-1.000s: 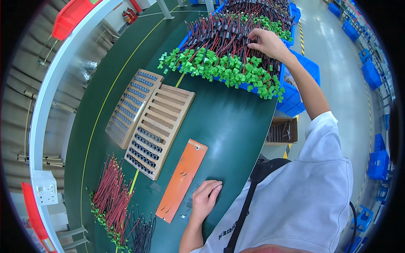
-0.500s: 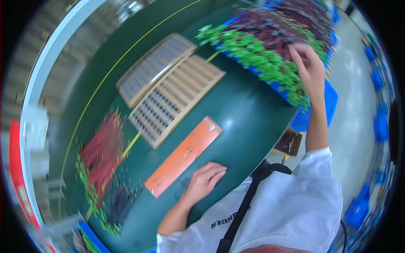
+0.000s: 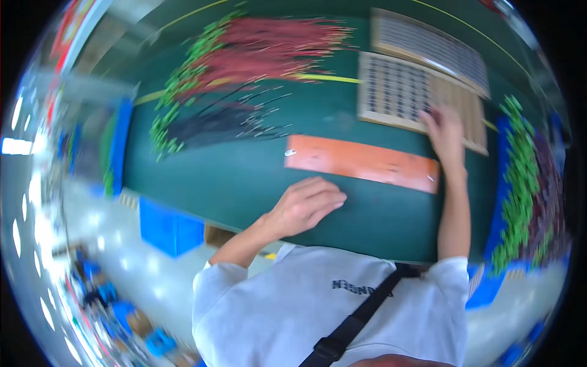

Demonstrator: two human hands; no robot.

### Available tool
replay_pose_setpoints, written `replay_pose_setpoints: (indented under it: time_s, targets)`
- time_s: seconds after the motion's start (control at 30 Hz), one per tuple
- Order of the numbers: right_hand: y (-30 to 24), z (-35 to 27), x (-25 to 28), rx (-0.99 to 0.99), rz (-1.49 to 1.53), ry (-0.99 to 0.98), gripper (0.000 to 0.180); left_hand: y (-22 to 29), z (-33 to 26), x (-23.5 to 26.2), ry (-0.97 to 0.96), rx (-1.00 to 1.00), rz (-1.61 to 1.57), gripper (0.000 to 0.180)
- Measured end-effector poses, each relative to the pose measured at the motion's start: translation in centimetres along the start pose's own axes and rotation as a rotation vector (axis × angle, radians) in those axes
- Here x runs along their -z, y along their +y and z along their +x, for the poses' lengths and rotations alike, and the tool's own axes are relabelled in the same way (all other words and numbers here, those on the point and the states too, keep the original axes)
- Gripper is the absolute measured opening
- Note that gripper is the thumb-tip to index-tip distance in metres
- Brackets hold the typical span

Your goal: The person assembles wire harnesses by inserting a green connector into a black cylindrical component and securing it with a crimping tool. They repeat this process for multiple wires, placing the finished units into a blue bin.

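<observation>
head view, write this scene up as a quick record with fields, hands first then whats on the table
left hand: loosely curled on the near side of the orange board
right hand: at the front wooden tray; blurred, grip unclear
tray contents: rows of dark parts toward its left
behind it: back wooden tray
red wires: at left, green ends pointing left
black wires: nearer than the red ones
blue bin: at right, green-ended wires inside
</observation>
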State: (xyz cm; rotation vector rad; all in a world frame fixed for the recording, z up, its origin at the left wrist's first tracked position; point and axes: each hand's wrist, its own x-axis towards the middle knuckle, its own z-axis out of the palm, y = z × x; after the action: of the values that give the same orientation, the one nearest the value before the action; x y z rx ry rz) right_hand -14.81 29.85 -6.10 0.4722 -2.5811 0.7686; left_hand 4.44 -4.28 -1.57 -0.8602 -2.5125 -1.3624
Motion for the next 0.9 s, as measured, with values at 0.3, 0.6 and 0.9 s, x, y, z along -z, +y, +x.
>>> replay_pose_setpoints:
  time_s: [0.3,0.6,0.9]
  targets:
    - [2.9,-0.5,-1.6,-0.425,0.775,0.259,0.02,-7.9,-4.1,14.3,0.261,0.218,0.977,0.03]
    - [3.0,-0.2,-1.7,-0.376,0.744,0.176,0.019,-16.9,1.3,21.8,-0.134,0.11,1.085,0.025]
    - [2.1,-0.4,-1.4,-0.356,0.714,0.174,0.021,-19.0,1.3,22.8,-0.183,0.423,0.98,0.013]
